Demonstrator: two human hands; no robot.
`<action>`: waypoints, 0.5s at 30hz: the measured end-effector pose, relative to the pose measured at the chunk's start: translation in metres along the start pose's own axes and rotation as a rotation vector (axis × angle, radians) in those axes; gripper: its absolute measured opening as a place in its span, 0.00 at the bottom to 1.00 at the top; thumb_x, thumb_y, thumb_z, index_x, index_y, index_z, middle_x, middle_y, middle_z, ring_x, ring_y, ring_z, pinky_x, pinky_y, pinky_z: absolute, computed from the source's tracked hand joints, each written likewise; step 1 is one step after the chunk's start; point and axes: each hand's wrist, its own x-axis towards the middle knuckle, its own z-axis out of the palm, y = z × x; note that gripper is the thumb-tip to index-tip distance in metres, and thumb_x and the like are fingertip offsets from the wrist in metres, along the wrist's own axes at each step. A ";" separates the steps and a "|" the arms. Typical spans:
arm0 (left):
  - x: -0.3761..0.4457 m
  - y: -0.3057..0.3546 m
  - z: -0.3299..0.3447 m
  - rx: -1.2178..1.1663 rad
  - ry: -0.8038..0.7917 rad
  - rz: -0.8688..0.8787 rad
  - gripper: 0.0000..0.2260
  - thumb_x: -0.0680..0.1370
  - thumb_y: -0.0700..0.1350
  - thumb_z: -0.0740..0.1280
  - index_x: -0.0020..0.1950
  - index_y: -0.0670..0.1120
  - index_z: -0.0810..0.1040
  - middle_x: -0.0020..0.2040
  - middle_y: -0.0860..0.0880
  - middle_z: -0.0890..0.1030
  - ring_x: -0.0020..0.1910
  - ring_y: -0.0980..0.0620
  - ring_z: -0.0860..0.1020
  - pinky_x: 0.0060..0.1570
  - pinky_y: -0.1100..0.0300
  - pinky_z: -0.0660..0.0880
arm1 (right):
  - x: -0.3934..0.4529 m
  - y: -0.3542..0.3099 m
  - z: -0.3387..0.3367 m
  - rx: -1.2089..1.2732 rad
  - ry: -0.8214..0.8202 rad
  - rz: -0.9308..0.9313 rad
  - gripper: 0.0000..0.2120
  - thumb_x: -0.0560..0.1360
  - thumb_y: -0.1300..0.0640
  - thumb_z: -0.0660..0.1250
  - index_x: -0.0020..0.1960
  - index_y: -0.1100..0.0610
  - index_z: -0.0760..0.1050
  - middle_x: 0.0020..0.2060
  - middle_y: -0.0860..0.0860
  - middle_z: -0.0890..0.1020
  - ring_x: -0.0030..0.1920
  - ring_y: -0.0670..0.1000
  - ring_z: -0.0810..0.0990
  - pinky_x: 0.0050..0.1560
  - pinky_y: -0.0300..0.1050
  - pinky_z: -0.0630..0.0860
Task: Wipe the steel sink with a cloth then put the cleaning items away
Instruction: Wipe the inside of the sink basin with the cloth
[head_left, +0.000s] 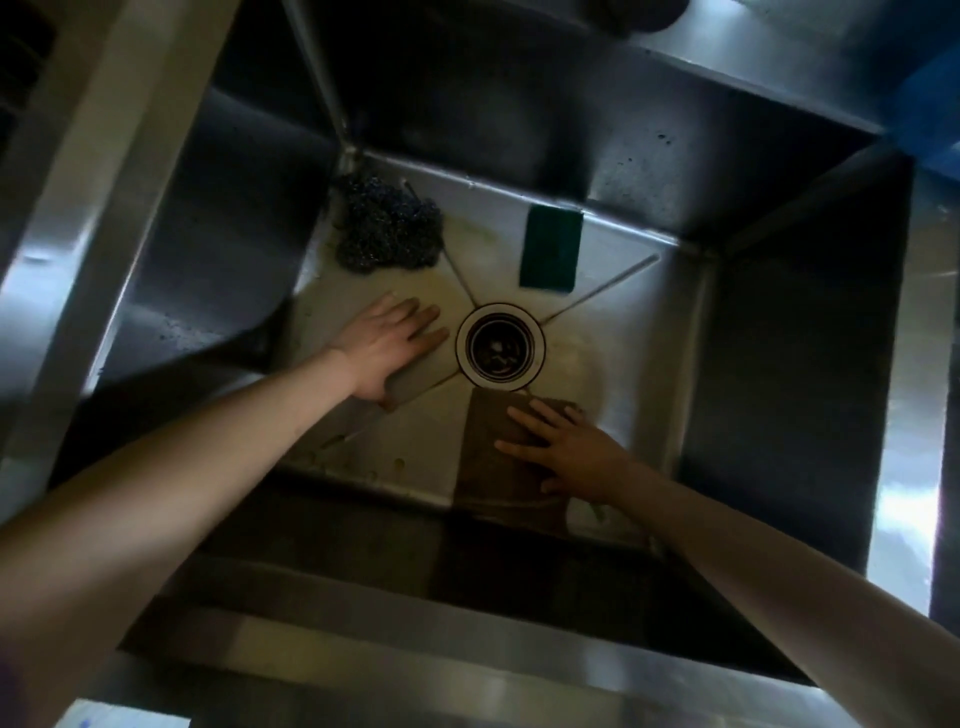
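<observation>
Brown cloth (498, 467) flat on sink floor (623, 322)

body: two bare forearms, no sleeves in view | left hand (387, 347): bare, no glove, no ring or watch visible | right hand (563, 451): bare, no glove, wrist without band | markings: none seen

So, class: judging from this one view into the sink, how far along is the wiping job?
Done: nothing clearly, since yellowish stains remain on the sink floor. In hand: the right hand presses a brown cloth flat near the drain, while the left hand lies flat on the sink floor. Left: finishing the wipe, then putting away the steel scourer and green sponge.
</observation>
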 end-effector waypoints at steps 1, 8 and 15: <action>-0.001 -0.002 0.001 0.001 -0.003 0.002 0.50 0.67 0.62 0.71 0.78 0.51 0.43 0.78 0.45 0.46 0.76 0.43 0.49 0.73 0.48 0.46 | 0.003 0.000 -0.003 0.019 0.009 0.025 0.40 0.76 0.49 0.65 0.76 0.39 0.40 0.77 0.49 0.37 0.76 0.57 0.38 0.73 0.62 0.48; -0.003 -0.007 0.005 0.010 0.009 0.014 0.50 0.66 0.61 0.72 0.78 0.51 0.45 0.78 0.45 0.48 0.76 0.43 0.49 0.73 0.47 0.46 | 0.027 -0.034 -0.013 0.128 0.029 0.075 0.42 0.76 0.53 0.66 0.76 0.40 0.40 0.76 0.50 0.36 0.76 0.60 0.36 0.72 0.66 0.46; -0.010 -0.008 0.008 0.040 0.009 0.006 0.49 0.68 0.61 0.71 0.78 0.50 0.45 0.78 0.45 0.49 0.77 0.43 0.48 0.74 0.47 0.44 | 0.016 -0.034 -0.007 0.044 -0.015 0.002 0.40 0.76 0.51 0.65 0.76 0.40 0.40 0.76 0.48 0.36 0.76 0.58 0.36 0.73 0.64 0.45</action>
